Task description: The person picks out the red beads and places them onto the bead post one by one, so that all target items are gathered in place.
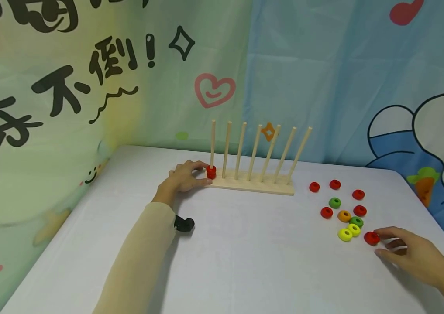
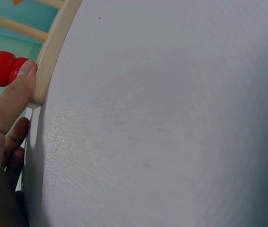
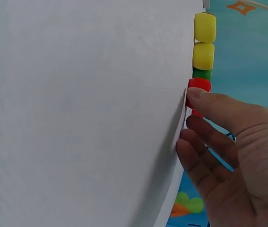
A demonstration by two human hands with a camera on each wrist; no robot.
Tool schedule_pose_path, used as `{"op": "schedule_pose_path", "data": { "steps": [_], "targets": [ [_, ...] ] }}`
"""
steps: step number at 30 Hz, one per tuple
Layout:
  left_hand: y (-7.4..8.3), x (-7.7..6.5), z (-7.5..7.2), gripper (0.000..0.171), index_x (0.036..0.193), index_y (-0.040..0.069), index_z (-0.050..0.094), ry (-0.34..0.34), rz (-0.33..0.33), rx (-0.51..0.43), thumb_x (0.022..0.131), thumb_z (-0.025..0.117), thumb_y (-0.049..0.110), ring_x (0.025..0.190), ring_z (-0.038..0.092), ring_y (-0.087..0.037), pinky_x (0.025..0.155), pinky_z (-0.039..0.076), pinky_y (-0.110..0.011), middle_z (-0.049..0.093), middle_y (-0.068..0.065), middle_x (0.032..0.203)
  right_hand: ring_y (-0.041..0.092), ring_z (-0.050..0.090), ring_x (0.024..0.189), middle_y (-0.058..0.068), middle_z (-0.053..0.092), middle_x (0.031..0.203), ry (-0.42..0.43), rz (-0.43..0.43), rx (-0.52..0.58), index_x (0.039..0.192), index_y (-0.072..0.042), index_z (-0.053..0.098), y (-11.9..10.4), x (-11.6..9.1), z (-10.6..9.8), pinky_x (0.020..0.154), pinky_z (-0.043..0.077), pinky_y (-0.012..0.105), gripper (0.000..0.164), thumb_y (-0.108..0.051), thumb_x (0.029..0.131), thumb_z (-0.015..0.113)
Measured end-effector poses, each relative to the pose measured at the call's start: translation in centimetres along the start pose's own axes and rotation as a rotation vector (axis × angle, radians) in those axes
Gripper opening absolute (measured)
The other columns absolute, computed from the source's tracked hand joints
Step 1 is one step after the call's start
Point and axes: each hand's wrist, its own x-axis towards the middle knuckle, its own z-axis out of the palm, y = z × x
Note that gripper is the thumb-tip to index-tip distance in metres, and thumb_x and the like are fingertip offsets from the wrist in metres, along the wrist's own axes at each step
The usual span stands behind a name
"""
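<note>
In the head view, my left hand (image 1: 185, 176) is at the left end of a wooden peg rack (image 1: 253, 186), thumb at the front and forefinger behind, holding that end. Two red beads (image 2: 4, 68) are stacked on the leftmost peg, right by the left thumb; the other pegs are bare. My right hand (image 1: 414, 253) is at the table's right side, fingers loosely bent around a red bead (image 1: 372, 238) lying on the cloth. The forefinger is at the bead's edge, while the thumb looks apart from it. In the right wrist view, the thumb overlaps this bead (image 3: 200, 85).
Loose beads lie on the white table (image 1: 245, 253) right of the rack: several red (image 1: 326, 213), two green (image 1: 335, 203), two yellow (image 1: 345, 234) and one orange (image 1: 344, 216). A black strap piece (image 1: 184, 224) shows at the left cuff. A printed curtain (image 1: 296, 78) hangs behind.
</note>
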Motion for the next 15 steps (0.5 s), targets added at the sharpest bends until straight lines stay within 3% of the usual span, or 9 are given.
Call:
{"op": "schedule_pose_path", "data": {
  "steps": [8, 15],
  "targets": [
    [0.0, 0.0, 0.1, 0.061, 0.138, 0.04, 0.052, -0.003, 0.0, -0.001, 0.083, 0.069, 0.061, 0.127, 0.036, -0.033, 0.099, 0.026, -0.056, 0.046, -0.001, 0.143, 0.037, 0.06, 0.092, 0.019, 0.064, 0.106, 0.022, -0.02, 0.019, 0.115, 0.001, 0.06, -1.0, 0.0, 0.3, 0.078, 0.054, 0.052, 0.048, -0.025, 0.081, 0.082],
    [0.2, -0.1, 0.0, 0.063, 0.14, 0.039, 0.051, -0.008, 0.001, -0.007, 0.084, 0.068, 0.061, 0.129, 0.035, -0.034, 0.101, 0.025, -0.058, 0.044, -0.001, 0.145, 0.034, 0.061, 0.093, 0.02, 0.064, 0.11, 0.028, -0.066, 0.012, 0.121, -0.002, 0.062, -1.6, -0.1, 0.5, 0.076, 0.056, 0.048, 0.048, -0.016, 0.08, 0.082]
  ]
}}
